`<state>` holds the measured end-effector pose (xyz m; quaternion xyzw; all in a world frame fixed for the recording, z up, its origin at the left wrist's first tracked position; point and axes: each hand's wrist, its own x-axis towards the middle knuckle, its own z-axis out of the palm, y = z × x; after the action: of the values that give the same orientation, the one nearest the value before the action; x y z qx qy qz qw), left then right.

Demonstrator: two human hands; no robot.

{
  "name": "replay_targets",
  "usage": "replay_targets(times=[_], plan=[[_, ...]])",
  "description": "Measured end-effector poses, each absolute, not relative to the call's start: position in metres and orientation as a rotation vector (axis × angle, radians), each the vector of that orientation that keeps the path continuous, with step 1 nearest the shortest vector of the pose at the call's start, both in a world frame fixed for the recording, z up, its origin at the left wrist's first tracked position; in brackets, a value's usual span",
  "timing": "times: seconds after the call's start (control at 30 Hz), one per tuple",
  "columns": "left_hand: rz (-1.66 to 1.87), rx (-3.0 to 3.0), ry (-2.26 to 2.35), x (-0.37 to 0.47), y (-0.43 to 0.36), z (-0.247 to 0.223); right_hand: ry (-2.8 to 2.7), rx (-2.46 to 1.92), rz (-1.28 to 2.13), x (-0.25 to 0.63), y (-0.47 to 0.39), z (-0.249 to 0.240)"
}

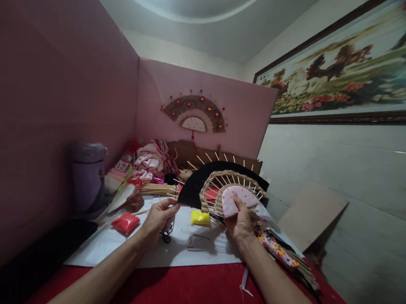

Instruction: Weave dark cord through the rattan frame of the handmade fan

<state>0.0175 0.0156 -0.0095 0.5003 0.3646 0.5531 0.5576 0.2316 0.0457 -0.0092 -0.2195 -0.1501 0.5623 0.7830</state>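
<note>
A fan-shaped piece with a black fabric band (pixel 196 181), a braided straw arc and thin sticks poking past its outer edge is held up over the table. My right hand (pixel 241 222) grips its pink dotted half-round base (pixel 238 197), thumb on the front face. At the black band's lower left corner, my left hand (pixel 162 214) pinches the edge between thumb and fingers. Beneath the piece lies a yellow packet (pixel 200 218). Scissors (pixel 166 236) sit partly hidden beside my left hand.
A red packet (pixel 125 223) lies on the white sheet (pixel 112 250) over a red cloth (pixel 186 290). Sticks (pixel 157 189) and pink fabric (pixel 149 160) are behind. A purple container (pixel 88 183) stands left; floral fabric (pixel 279 252) lies right. A finished-looking fan (pixel 206 108) hangs on the pink panel.
</note>
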Motion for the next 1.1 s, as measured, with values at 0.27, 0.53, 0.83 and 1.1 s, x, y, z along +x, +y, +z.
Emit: replay_targets(times=[0.27, 0.53, 0.83, 1.1], plan=[[1.341, 1.196, 0.812, 0.017, 0.021, -0.013, -0.331, -0.502, 1.179, 0.234, 0.047, -0.011], [1.327, 1.161, 0.796, 0.018, 0.021, -0.015, -0.310, -0.474, 1.213, 0.232, 0.046, -0.011], [1.584, 1.496, 0.940, 0.011, 0.021, -0.009, -0.332, -0.528, 1.291, 0.233, 0.046, -0.018], [1.556, 1.371, 0.941, 0.012, 0.015, -0.003, -0.286, -0.531, 1.318, 0.233, 0.048, -0.022]])
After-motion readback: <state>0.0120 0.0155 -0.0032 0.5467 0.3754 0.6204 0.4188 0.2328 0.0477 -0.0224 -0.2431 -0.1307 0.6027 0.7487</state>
